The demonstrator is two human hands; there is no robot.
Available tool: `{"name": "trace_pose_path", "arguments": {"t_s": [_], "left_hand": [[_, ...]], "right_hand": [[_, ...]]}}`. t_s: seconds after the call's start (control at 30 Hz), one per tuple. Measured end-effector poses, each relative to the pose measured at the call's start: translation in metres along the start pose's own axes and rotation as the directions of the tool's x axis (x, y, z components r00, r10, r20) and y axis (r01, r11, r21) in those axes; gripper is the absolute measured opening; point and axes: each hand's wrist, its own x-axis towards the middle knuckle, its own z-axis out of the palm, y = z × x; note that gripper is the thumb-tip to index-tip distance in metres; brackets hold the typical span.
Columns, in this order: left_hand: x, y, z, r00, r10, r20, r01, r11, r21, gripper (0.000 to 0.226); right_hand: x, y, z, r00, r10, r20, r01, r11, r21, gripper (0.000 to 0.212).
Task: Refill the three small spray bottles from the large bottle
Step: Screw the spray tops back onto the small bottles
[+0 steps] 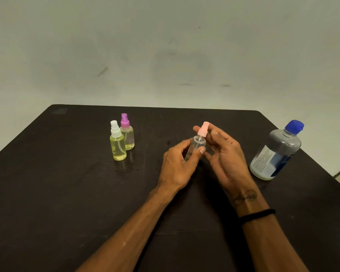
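From the head camera, the one view here, a dark table (67, 193) fills the lower half, with a pale wall behind it.

Near the table's middle the left hand (177, 167) holds a small clear bottle (194, 149), fingers and thumb curled round its body and tilting it a little toward one o'clock. This bottle looks empty, or close to it; no coloured liquid shows through its wall. The right hand (224, 154) has its fingertips pinched on the pink spray top (203, 129), which sits at the bottle's neck with its thin tube running down inside. I cannot tell whether the top is screwed tight or already loose.

At about ten o'clock from the hands, well apart from them, stand two more small bottles, touching or nearly so. The nearer, with a white spray top (115, 128), is filled almost to the shoulder with yellow liquid (118, 149). Just behind it the one with a purple top (125, 121) holds a paler liquid to a similar height.

At three o'clock, near the table's right edge, stands the large bottle (276, 154) with its blue cap (294, 126) on. Its fill level is hard to read.

Judging by this, two small bottles are done and capped; the third is being opened, and the pour and recapping remain.
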Motion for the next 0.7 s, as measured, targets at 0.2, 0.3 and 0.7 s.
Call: {"name": "trace_pose_path", "arguments": {"t_s": [0.2, 0.3, 0.7], "left_hand": [[-0.0001, -0.0004, -0.0007, 0.999, -0.021, 0.049, 0.022, 0.999, -0.031, 0.027], [0.0004, 0.0002, -0.0011, 0.998, -0.018, 0.058, 0.020, 0.999, -0.035, 0.025], [0.0046, -0.0080, -0.0011, 0.991, 0.023, 0.133, -0.011, 0.996, -0.089, 0.037]], "right_hand": [[0.0031, 0.0040, -0.0021, 0.999, -0.027, -0.036, 0.028, 1.000, 0.001, 0.027], [0.0033, 0.0040, -0.0019, 0.997, -0.038, -0.070, 0.039, 0.999, -0.001, 0.028], [-0.0004, -0.0020, -0.0022, 1.000, 0.011, 0.006, -0.011, 0.999, 0.033, 0.032]]}}
